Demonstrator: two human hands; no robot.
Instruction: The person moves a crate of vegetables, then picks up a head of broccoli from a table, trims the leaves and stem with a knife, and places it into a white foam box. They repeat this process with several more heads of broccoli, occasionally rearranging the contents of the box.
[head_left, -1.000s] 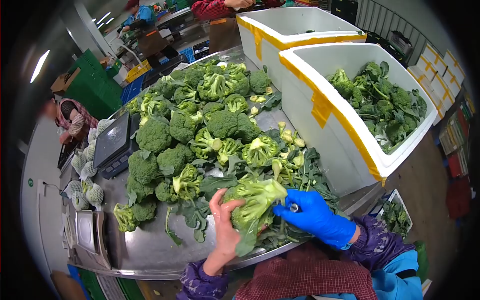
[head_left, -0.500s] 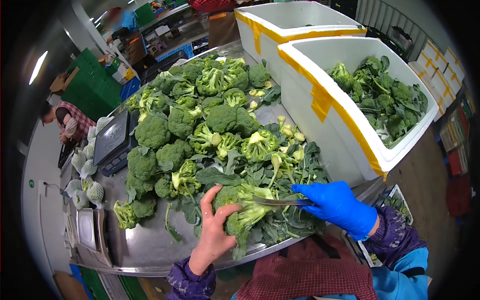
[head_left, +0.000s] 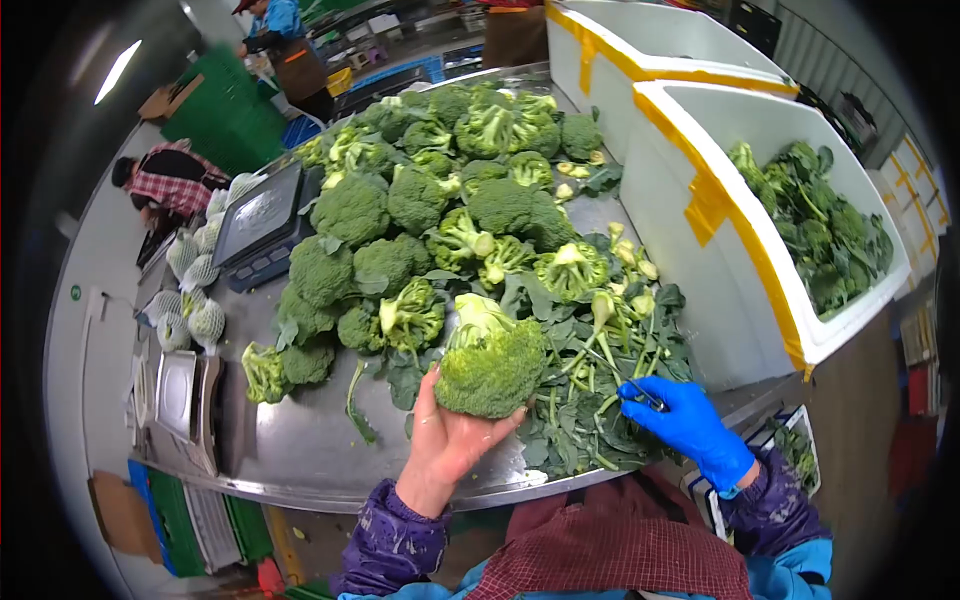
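Observation:
My bare left hand is wrapped round the underside of a broccoli head, held above the table's near part with its cut stem pointing up and away. My right hand, in a blue glove, grips a knife by its handle; the thin blade points up and left over a heap of cut leaves and stalks. Blade and broccoli head are apart. Beyond my hands, a large pile of broccoli covers much of the metal table.
Two white foam boxes with yellow tape stand at the right; the nearer box holds broccoli and leaves. A scale and net-wrapped heads lie left. Co-workers stand at the far left and beyond the table.
The broccoli head in my left hand has been raised and turned, stem now up. The knife has come away from it and now points up-left. The view has shifted.

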